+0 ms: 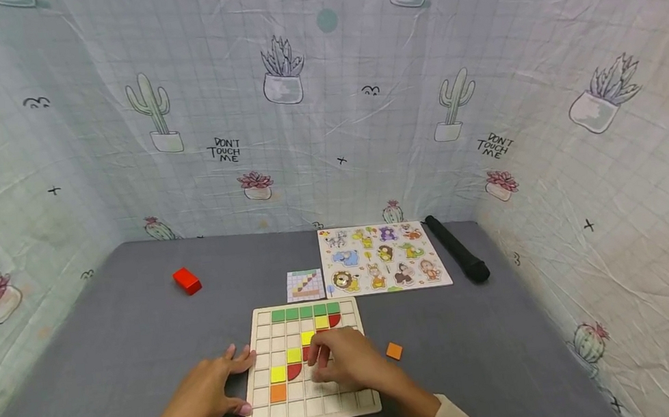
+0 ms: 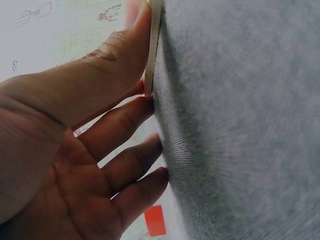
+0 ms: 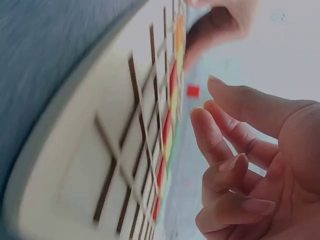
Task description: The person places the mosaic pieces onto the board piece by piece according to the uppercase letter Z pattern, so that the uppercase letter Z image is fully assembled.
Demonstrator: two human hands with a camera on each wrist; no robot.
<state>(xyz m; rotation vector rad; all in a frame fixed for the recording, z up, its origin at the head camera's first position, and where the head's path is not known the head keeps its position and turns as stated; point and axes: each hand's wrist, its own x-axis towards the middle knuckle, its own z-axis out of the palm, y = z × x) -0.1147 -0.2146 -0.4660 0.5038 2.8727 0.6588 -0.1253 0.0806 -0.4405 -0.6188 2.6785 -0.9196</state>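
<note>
A wooden grid board (image 1: 308,411) lies on the grey table. Green squares (image 1: 306,312) line its far row, yellow squares (image 1: 278,374) step diagonally across it, and red quarter-round pieces (image 1: 294,371) sit beside them. Below the lowest yellow one is an orange square (image 1: 278,393). My left hand (image 1: 207,391) touches the board's left edge with spread thumb and fingers. Over the middle of the board, my right hand (image 1: 348,358) has its fingers loosely bent and hides some cells. In the right wrist view, a gap shows between thumb and fingertips (image 3: 200,114), with nothing in it.
A loose orange tile (image 1: 394,351) lies right of the board. Behind it are a small pattern card (image 1: 305,285), an animal puzzle board (image 1: 385,258) and a black microphone (image 1: 457,249). A red block (image 1: 186,281) sits at the back left. Printed cloth (image 1: 325,127) walls the table.
</note>
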